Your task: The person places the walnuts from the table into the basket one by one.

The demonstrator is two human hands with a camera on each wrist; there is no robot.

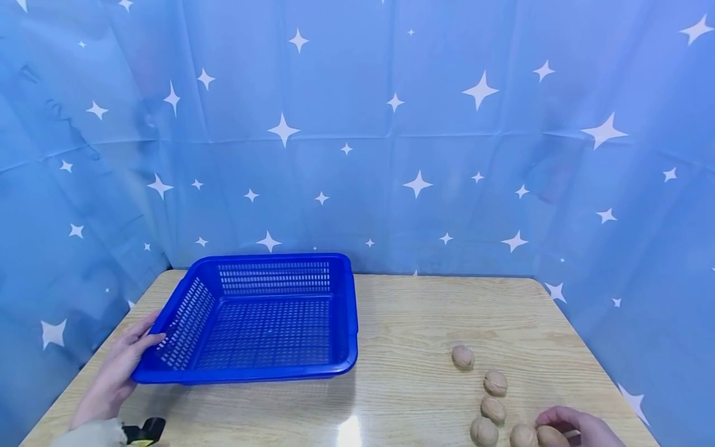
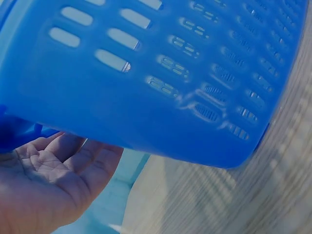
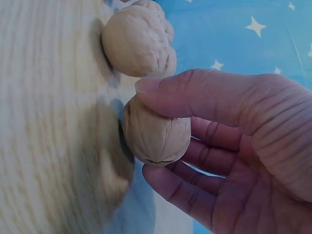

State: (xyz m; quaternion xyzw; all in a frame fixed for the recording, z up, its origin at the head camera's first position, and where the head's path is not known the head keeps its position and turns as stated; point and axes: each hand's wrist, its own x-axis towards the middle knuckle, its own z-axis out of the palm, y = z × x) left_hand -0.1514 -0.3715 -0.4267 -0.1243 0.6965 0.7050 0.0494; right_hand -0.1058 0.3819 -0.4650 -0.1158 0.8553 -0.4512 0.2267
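Note:
A blue plastic basket (image 1: 240, 375) with slotted walls is at the left of the table, its front side appearing raised off the wood. My left hand (image 1: 117, 366) holds its left rim, thumb over the top. In the left wrist view, the fingers (image 2: 100, 163) of that hand go under the basket's edge. At the lower right, my right hand (image 1: 586, 427) pinches a walnut (image 3: 156, 134) between thumb and fingers, close to the tabletop. Several other walnuts (image 1: 494, 410) lie to the left of this hand, with one walnut (image 1: 462, 357) farthest back.
The light wood table (image 1: 413, 335) runs back to a blue curtain (image 1: 357, 161) with white stars, which also hangs at both sides. A black item (image 1: 144, 429) shows by the left sleeve (image 1: 92, 433).

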